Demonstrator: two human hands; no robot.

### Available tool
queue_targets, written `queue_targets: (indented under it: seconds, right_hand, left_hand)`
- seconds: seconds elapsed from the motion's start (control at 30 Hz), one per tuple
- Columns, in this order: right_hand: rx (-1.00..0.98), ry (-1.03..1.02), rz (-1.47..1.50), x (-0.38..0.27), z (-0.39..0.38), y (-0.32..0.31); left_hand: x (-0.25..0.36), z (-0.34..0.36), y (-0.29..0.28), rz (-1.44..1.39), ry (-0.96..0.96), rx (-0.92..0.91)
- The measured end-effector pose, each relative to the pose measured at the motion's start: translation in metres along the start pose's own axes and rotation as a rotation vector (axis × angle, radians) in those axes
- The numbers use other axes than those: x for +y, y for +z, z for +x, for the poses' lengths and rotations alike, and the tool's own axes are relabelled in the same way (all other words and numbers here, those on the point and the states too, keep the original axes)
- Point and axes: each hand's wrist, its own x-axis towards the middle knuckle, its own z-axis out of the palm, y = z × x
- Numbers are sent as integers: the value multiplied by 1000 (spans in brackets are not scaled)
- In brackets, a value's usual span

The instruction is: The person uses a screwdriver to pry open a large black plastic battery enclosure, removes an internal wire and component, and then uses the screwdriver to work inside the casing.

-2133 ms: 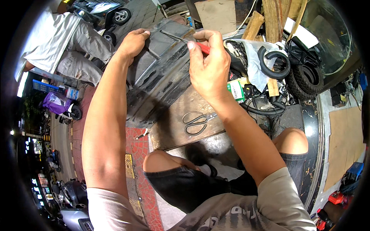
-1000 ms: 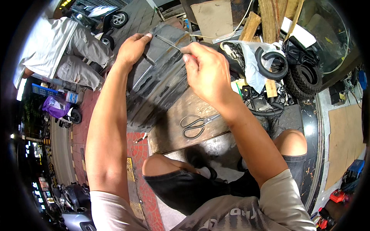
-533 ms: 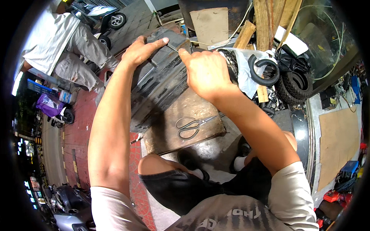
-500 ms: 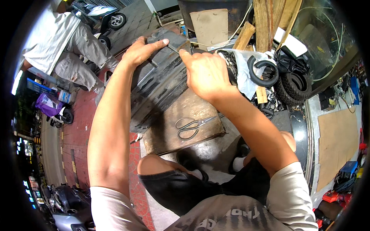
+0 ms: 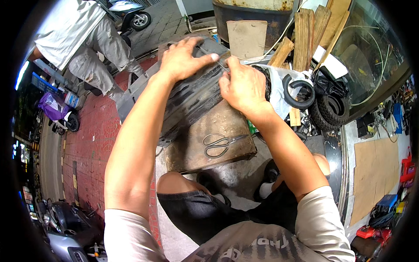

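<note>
A black, scuffed stack of flat rubber-looking sheets (image 5: 192, 102) lies slantwise over a worn wooden box (image 5: 185, 159). My left hand (image 5: 183, 61) rests on its upper part, fingers spread, the thumb stretched toward my right hand. With its fingers closed, my right hand (image 5: 245, 83) grips a thin metal rod (image 5: 221, 66) at the sheets' right edge. The rod's far end reaches close to my left thumb; whether they touch I cannot tell. Dark-handled scissors (image 5: 217, 145) lie on the box, nearer to me, their blades pointing right.
Small tyres (image 5: 334, 105) and a curved black rubber piece (image 5: 299, 94) sit at the right beside wooden planks (image 5: 304, 39). A rusty drum (image 5: 253, 15) stands behind. At the left another person's legs (image 5: 98, 61) are close to the sheets. A parked motorbike (image 5: 74, 231) is lower left.
My left hand has shifted right across the sheets, its fingers now spread on top. The sheets have turned, with more of their left end showing. My right hand is slightly lower and more tightly curled.
</note>
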Motion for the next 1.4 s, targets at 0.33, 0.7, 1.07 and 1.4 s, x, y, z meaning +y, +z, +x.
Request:
queue_targets:
  seconds: [0.33, 0.7, 1.07, 1.4]
  right_hand:
    - [-546, 956, 1894, 21, -12, 0]
    - [-53, -67, 34, 9, -7, -11]
    - [-183, 54, -44, 7, -8, -21]
    - [-124, 243, 446, 21, -17, -3]
  left_hand:
    - [21, 1, -1, 70, -142, -97]
    - [21, 2, -3, 34, -166, -100]
    - [20, 3, -1, 28, -205, -76]
    - [19, 7, -1, 20, -174, -74]
